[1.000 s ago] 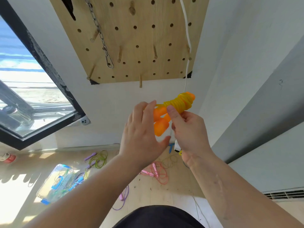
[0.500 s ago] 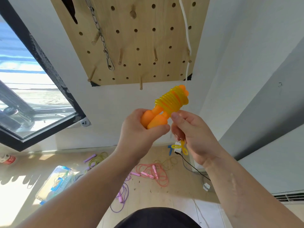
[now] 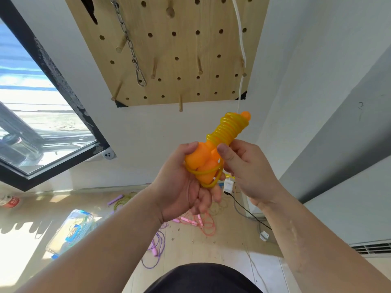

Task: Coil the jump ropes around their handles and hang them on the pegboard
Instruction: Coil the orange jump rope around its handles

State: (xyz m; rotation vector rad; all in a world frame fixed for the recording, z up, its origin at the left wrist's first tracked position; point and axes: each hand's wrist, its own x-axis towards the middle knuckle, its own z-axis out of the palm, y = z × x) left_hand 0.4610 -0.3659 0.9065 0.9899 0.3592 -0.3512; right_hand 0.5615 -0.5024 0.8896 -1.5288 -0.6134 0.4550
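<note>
One orange rope (image 3: 229,130) is almost coiled round its handles at frame centre, gripped low by the left hand (image 3: 182,187) and pinched at the coil's base by the right hand (image 3: 247,168), with a last loose loop untucked and nothing yet hung on the pegboard (image 3: 169,49). A pink rope (image 3: 191,221), a purple rope (image 3: 155,251) and a green rope (image 3: 121,203) are left loose on the floor (image 3: 211,250). Free pegs (image 3: 181,103) are offered along the board's lower edge, between chain (image 3: 131,49) and white cord (image 3: 241,49).
</note>
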